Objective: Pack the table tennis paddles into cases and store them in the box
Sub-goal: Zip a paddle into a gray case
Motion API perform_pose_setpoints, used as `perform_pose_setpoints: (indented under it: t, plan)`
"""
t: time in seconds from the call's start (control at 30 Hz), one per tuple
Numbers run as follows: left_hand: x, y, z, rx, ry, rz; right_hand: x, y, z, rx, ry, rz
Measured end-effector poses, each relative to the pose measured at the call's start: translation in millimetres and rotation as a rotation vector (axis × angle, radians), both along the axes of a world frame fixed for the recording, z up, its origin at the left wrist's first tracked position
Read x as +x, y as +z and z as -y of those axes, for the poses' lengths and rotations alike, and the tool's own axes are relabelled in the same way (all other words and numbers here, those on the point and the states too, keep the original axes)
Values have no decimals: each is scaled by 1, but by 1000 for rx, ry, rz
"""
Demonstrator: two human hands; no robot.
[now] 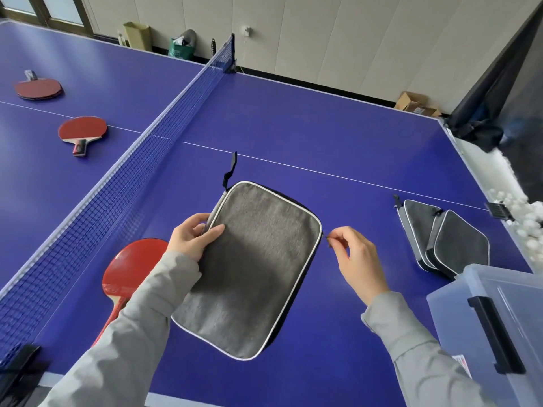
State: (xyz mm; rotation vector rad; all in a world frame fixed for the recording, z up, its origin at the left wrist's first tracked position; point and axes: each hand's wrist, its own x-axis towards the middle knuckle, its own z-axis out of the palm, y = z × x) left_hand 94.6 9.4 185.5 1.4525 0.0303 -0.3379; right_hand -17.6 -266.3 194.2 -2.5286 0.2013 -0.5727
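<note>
A grey fabric paddle case (pixel 252 268) with white piping lies on the blue table in front of me. My left hand (pixel 192 236) grips its left edge near the top. My right hand (pixel 357 257) pinches the small zipper pull (pixel 327 238) at the case's right edge. A red paddle (pixel 129 268) lies beside the case on the left, partly under my left sleeve. Beyond the net lie another red paddle (pixel 82 132) and a stack of red paddles (pixel 38 89). Two more grey cases (pixel 440 242) overlap at the right. A clear plastic box (pixel 499 324) stands at the lower right.
The net (pixel 164 124) runs diagonally across the table, with its clamp (pixel 17 365) at the lower left. A tray of white balls (pixel 526 227) sits off the table's right edge. A cardboard box (pixel 414 105) and bags stand on the floor by the far wall.
</note>
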Motion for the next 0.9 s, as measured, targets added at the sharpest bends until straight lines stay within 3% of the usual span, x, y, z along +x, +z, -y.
perform_pose_setpoints:
  t: [0.53, 0.7, 0.9]
  plan:
    - [-1, -7, 19, 40, 296, -198, -65, -54, -36, -6, -20, -10]
    - [2, -18, 14, 122, 390, -285, -78, -62, -47, 134, -61, 9]
    - [-9, -28, 27, 86, 594, -445, -86, -66, -74, 292, -87, 27]
